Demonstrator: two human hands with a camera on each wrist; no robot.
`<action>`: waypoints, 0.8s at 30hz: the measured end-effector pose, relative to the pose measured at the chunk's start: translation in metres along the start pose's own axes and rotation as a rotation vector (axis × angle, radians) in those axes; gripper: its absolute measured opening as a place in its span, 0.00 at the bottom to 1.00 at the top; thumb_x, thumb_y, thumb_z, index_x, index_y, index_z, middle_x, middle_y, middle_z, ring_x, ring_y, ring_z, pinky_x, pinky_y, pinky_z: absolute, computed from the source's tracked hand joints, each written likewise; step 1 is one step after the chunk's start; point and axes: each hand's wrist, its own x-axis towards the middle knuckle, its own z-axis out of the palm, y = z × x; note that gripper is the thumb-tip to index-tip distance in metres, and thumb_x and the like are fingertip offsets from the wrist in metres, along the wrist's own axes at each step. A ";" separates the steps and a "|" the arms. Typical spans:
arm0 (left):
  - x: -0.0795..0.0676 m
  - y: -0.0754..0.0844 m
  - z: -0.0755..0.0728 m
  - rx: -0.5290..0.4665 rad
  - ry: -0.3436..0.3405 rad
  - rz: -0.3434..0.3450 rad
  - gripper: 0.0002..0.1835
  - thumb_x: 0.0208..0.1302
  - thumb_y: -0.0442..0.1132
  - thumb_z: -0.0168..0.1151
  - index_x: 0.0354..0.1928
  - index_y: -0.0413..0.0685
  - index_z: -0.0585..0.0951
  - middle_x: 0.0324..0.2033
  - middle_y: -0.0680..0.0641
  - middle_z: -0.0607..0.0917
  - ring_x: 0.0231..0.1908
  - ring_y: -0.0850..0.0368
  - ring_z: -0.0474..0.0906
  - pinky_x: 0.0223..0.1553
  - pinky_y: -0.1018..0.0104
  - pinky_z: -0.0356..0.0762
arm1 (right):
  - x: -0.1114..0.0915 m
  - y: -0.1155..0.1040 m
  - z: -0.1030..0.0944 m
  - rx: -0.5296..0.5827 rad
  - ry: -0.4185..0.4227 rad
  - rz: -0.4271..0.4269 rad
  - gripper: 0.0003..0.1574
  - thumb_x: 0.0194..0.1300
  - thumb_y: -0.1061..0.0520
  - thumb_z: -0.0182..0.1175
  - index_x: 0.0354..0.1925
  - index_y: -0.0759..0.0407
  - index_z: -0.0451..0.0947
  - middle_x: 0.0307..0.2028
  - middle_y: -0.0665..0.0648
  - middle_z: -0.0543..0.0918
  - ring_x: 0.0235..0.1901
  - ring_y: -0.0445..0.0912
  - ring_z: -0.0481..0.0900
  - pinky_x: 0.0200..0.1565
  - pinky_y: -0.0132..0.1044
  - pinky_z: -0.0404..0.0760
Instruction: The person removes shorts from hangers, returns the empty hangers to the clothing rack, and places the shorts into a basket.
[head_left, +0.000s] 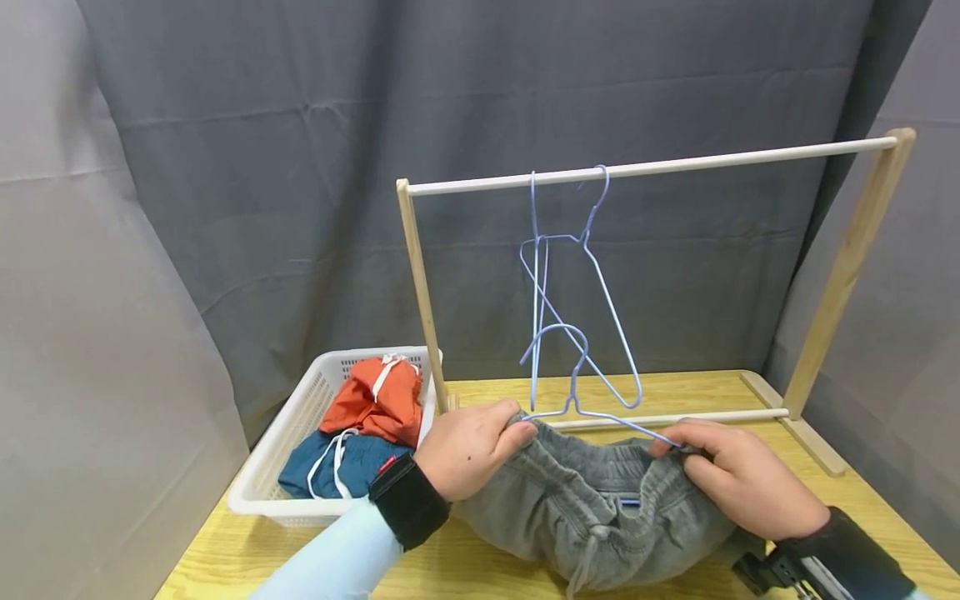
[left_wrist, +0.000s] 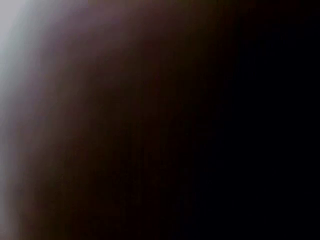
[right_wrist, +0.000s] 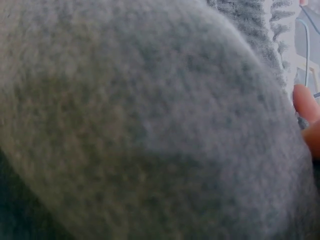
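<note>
Grey drawstring pants (head_left: 600,533) are held over the table, their elastic waistband toward the rack and the drawstring hanging in front. A lavender wire hanger (head_left: 574,392) stands hook up at the waistband, its lower part inside the pants. The left hand (head_left: 468,450) pinches the waistband's left side, at that end of the hanger's shoulder. At the opposite side, the right hand (head_left: 750,479) pinches the waistband together with the hanger's right end. Grey cloth (right_wrist: 175,115) fills most of the right wrist view, with fingers (right_wrist: 306,102) at its right edge. The left wrist view is dark and blurred.
Two more lavender hangers (head_left: 611,304) hang from the rail of a wooden rack (head_left: 675,167) behind the pants. At left, a white plastic basket (head_left: 258,492) holds orange-red clothing (head_left: 367,400) and blue clothing (head_left: 360,467), both with white drawstrings. Grey curtains surround the table (head_left: 217,558).
</note>
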 end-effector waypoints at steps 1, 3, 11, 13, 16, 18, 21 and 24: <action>0.000 0.001 0.000 0.006 0.012 0.002 0.20 0.78 0.60 0.46 0.29 0.58 0.68 0.17 0.58 0.64 0.19 0.63 0.65 0.21 0.68 0.61 | 0.000 0.000 0.000 -0.006 0.001 -0.004 0.30 0.62 0.76 0.55 0.42 0.42 0.85 0.40 0.36 0.84 0.44 0.36 0.81 0.45 0.22 0.75; -0.001 0.002 0.000 0.015 0.034 0.006 0.20 0.78 0.59 0.47 0.28 0.59 0.68 0.17 0.59 0.63 0.18 0.63 0.65 0.21 0.68 0.60 | 0.000 0.000 0.000 -0.017 0.005 -0.015 0.30 0.61 0.76 0.55 0.41 0.41 0.85 0.40 0.35 0.84 0.43 0.36 0.81 0.44 0.23 0.75; -0.006 0.002 0.002 0.021 0.105 0.024 0.20 0.78 0.58 0.48 0.26 0.60 0.68 0.16 0.60 0.63 0.18 0.65 0.64 0.20 0.69 0.60 | -0.008 0.010 0.000 -0.038 0.016 -0.020 0.29 0.63 0.74 0.59 0.42 0.38 0.82 0.41 0.36 0.83 0.43 0.35 0.81 0.43 0.22 0.75; -0.006 0.000 0.002 0.020 0.118 0.024 0.21 0.78 0.58 0.47 0.25 0.60 0.67 0.17 0.60 0.62 0.19 0.65 0.64 0.20 0.69 0.59 | -0.012 0.014 -0.002 -0.042 0.025 -0.001 0.27 0.63 0.73 0.60 0.45 0.40 0.82 0.43 0.38 0.84 0.43 0.34 0.80 0.44 0.21 0.73; -0.008 -0.002 0.001 0.022 0.128 0.014 0.21 0.78 0.59 0.46 0.25 0.61 0.67 0.16 0.60 0.62 0.18 0.65 0.63 0.20 0.69 0.59 | -0.017 0.020 -0.006 -0.054 0.031 0.028 0.26 0.64 0.71 0.62 0.50 0.41 0.82 0.47 0.41 0.84 0.46 0.33 0.79 0.45 0.19 0.71; -0.009 -0.003 -0.001 0.029 0.132 0.002 0.21 0.78 0.59 0.46 0.25 0.61 0.66 0.16 0.60 0.62 0.18 0.65 0.62 0.20 0.69 0.58 | -0.019 0.024 -0.008 -0.058 0.032 0.043 0.26 0.64 0.70 0.62 0.52 0.41 0.81 0.48 0.43 0.83 0.47 0.33 0.78 0.46 0.19 0.70; -0.010 -0.006 -0.004 0.038 0.147 -0.013 0.20 0.78 0.58 0.47 0.25 0.61 0.67 0.16 0.60 0.62 0.17 0.65 0.62 0.20 0.69 0.58 | -0.021 0.030 -0.014 -0.053 0.038 0.090 0.24 0.66 0.67 0.63 0.53 0.41 0.81 0.49 0.45 0.83 0.46 0.34 0.78 0.45 0.19 0.70; -0.010 -0.009 -0.007 0.030 0.166 -0.029 0.20 0.78 0.56 0.49 0.25 0.60 0.67 0.16 0.59 0.62 0.18 0.65 0.63 0.20 0.69 0.60 | -0.025 0.035 -0.021 -0.044 0.059 0.139 0.19 0.68 0.63 0.64 0.52 0.42 0.81 0.49 0.47 0.83 0.43 0.33 0.79 0.41 0.20 0.71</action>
